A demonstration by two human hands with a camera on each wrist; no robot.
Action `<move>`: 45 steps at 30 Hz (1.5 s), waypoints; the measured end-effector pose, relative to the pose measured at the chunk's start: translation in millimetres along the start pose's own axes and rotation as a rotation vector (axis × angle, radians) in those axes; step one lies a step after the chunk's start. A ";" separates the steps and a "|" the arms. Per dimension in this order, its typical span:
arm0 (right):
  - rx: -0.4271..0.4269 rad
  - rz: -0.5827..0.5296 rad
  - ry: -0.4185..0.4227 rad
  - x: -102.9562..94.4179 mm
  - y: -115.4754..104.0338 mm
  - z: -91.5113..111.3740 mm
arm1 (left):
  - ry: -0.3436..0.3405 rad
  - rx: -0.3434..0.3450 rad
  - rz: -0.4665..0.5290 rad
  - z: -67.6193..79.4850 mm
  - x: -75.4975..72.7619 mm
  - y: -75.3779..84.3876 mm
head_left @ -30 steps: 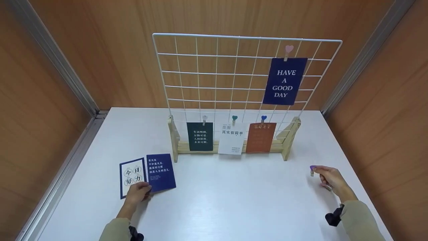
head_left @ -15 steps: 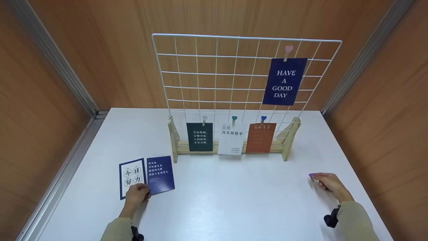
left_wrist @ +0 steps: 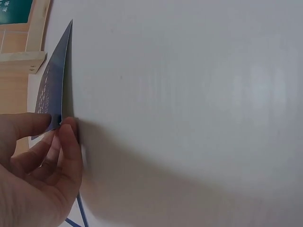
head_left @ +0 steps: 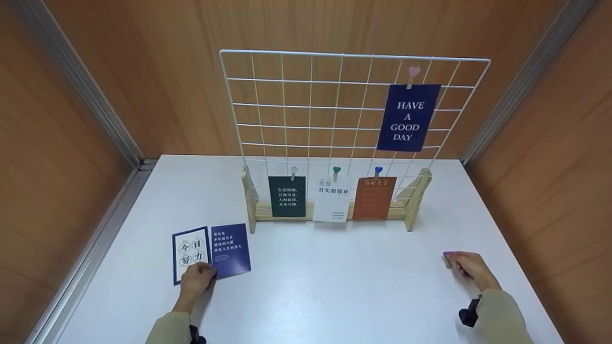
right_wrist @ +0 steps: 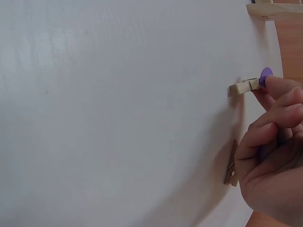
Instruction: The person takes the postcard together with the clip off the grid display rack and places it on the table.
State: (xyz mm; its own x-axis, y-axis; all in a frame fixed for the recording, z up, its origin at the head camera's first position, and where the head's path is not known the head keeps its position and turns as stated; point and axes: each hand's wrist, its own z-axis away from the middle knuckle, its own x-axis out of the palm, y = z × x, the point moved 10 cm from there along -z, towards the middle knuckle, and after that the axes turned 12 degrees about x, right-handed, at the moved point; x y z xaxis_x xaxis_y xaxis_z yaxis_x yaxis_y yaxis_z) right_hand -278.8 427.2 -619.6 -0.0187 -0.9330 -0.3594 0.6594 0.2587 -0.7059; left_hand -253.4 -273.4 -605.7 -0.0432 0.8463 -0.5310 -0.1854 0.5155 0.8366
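Note:
At the left of the head view, my left hand (head_left: 195, 281) pinches a dark blue card (head_left: 231, 251) by its near corner, thumb on the printed face. The left wrist view shows this card tilted up from the table. Beside it lies a white card with a blue border (head_left: 184, 243), partly covered by the hand. On the right, my right hand (head_left: 472, 270) pinches a small wooden clothespin (right_wrist: 246, 86) by its purple heart end, its jaw end pointing away from the fingers. Another wooden clothespin (right_wrist: 231, 163) lies on the table under that hand, hidden in the head view.
A white wire grid (head_left: 311, 104) on a wooden stand (head_left: 411, 203) stands at the back. Clipped to it are a green card (head_left: 288, 196), a white card (head_left: 331, 203), an orange card (head_left: 374, 198) and a navy card (head_left: 409, 119). Wooden walls enclose the white table (head_left: 311, 286).
My right hand has come slightly nearer and left with the purple clothespin, covering the other clothespin in the head view. The blue card's far edge has dropped a little.

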 end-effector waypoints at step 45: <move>-0.261 -0.046 -0.003 -44.6 -57.0 -22.2 | 0.093 0.384 0.039 -16.4 -0.8 150.9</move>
State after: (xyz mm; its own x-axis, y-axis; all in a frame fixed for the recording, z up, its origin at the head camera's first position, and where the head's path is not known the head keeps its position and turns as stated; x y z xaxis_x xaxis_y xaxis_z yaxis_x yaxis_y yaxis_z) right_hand -332.2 459.6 -576.9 -0.0416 -0.9460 -0.3214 0.4415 0.2712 -0.8553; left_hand -297.5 -198.5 -481.2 -0.1347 0.8595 -0.4932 0.1983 0.5110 0.8364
